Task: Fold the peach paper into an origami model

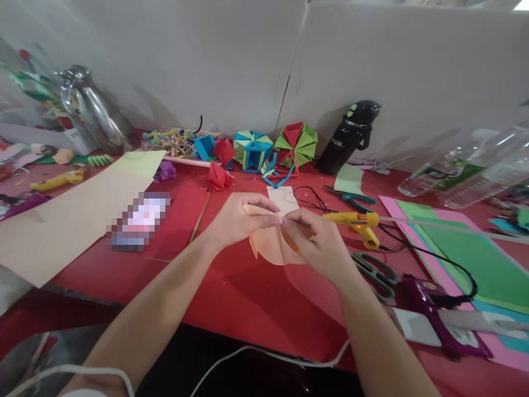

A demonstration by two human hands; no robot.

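Note:
Over the middle of the red table, both hands pinch a folded piece of pale orange paper. My left hand is closed on its left part, the thumb and fingers meeting near the top middle. My right hand grips the right side, its fingertips close to the left ones. The paper's rounded lower edge hangs below the hands, with a crease down its middle. A small white paper piece lies just behind the fingertips. To the right of my right hand rests a yellow glue gun, and green-handled scissors lie nearer.
Behind stand folded paper ornaments, a black bottle and a metal jug. On the left are a large beige sheet, a blurred phone and red paper. Coloured sheets and a purple tool lie right.

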